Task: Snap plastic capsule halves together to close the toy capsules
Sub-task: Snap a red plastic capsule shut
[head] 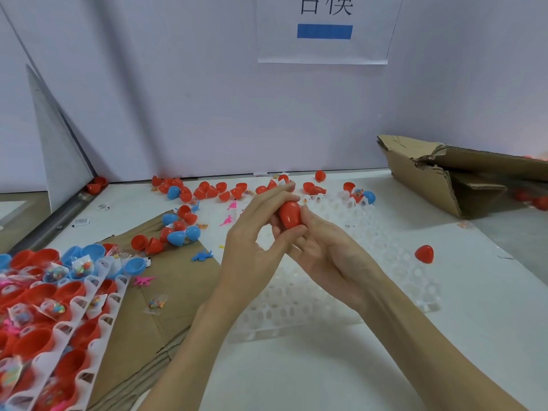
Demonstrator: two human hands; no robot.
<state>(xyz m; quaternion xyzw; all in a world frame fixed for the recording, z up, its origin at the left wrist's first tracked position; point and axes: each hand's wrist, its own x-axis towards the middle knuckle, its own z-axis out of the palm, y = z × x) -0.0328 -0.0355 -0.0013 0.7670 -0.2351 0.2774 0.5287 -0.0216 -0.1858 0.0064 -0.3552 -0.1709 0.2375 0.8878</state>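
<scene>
A red egg-shaped capsule [290, 214] is held between both hands above the white table. My left hand [255, 241] holds it from the left, thumb under it and fingers stretched over its top. My right hand [326, 256] cups it from below and from the right, thumb tip against its side. Its lower end is hidden by the fingers, so the seam cannot be seen. Under the hands lies an empty white plastic capsule tray [370, 241].
At the left a white tray [98, 295] holds several red and blue halves with small toy bags. Loose red and blue halves [204, 191] lie along the back wall. A single red half [424, 254] sits right. Brown cardboard sheet [166, 292] left, torn carton [444, 173] back right.
</scene>
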